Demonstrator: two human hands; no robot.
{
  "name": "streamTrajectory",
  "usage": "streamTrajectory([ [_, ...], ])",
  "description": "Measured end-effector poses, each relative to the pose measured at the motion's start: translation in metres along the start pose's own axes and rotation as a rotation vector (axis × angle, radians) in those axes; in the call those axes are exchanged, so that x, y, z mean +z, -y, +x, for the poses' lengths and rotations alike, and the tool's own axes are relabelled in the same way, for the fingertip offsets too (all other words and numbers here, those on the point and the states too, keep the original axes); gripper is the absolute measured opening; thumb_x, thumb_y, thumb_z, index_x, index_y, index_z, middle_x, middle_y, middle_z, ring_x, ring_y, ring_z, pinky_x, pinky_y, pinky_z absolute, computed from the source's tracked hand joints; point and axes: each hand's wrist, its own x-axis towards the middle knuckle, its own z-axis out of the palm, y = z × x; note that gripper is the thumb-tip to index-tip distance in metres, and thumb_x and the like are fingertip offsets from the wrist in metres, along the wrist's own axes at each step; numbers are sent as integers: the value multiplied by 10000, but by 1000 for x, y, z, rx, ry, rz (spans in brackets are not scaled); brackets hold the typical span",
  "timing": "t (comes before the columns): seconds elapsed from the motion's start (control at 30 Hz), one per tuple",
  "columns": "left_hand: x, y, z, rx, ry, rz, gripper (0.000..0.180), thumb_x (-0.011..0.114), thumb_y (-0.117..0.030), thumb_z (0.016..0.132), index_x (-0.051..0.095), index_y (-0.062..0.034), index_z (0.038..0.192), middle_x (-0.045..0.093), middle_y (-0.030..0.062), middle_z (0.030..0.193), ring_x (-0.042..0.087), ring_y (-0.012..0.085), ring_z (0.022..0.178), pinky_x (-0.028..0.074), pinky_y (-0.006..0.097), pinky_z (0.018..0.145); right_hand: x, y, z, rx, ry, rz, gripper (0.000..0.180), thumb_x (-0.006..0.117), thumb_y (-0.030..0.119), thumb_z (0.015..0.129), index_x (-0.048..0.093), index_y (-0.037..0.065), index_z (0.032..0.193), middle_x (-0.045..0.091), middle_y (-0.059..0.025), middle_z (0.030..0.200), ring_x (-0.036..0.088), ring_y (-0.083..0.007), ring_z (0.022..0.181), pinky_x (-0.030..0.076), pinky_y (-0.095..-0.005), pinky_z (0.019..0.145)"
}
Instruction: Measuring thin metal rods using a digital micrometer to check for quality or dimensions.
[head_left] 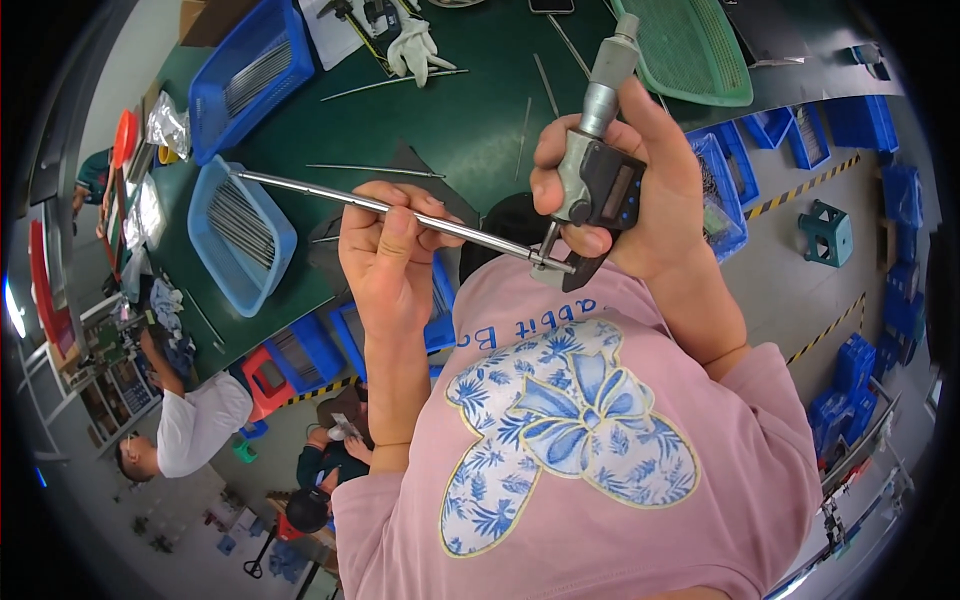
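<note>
My left hand (385, 250) is closed round a long thin metal rod (310, 189), pinching it between thumb and fingers near its middle. The rod slants down to the right, and its right end lies between the jaws of a digital micrometer (601, 165). My right hand (655, 190) grips the micrometer by its black display body, with the thimble pointing up. Beyond the rod's left end, a light blue basket (283, 262) holds many similar rods. Another thin rod (375, 170) lies on the green table behind my left hand.
A darker blue basket (297, 35) with rods stands at the far left, a green basket (745, 80) at the far right. White gloves (415, 50) and a caliper (368, 40) lie at the back. Blue bins and a green stool (826, 234) stand on the floor; other people are at left.
</note>
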Motion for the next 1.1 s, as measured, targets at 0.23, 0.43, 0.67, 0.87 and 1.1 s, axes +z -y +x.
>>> streamTrajectory([
  [0.23,0,0,1,-18,4,6,108,465,-70,814,419,-10,891,521,139,797,553,187,663,499,270,569,3,1,-1,13,-38,23,599,344,504,787,512,-69,826,559,-189,634,457,-147,347,377,-205,332],
  [0.43,0,-2,-1,-29,23,65,114,455,-96,823,423,-32,912,480,81,823,504,159,697,452,256,596,1,-2,0,-9,-31,1,607,372,516,775,520,-70,816,560,-177,628,451,-148,338,371,-204,330],
  [0.67,-5,-5,-4,-39,54,50,108,431,-89,834,411,-32,924,461,73,832,498,146,713,434,233,639,2,-8,2,-10,22,46,595,393,505,768,527,-74,803,566,-165,624,437,-140,323,363,-197,336],
  [0.87,-6,-8,-4,-36,88,43,108,414,-85,839,400,-27,930,453,82,840,494,161,736,432,236,659,4,-9,0,-47,13,-81,623,288,511,812,521,-67,818,550,-195,650,443,-153,361,357,-202,305],
  [1.1,-1,-9,-5,-19,95,23,111,414,-95,843,402,-20,923,450,86,834,490,166,736,431,238,660,2,-6,-3,-46,35,23,567,269,428,841,525,-77,820,560,-175,640,441,-135,341,368,-204,335],
])
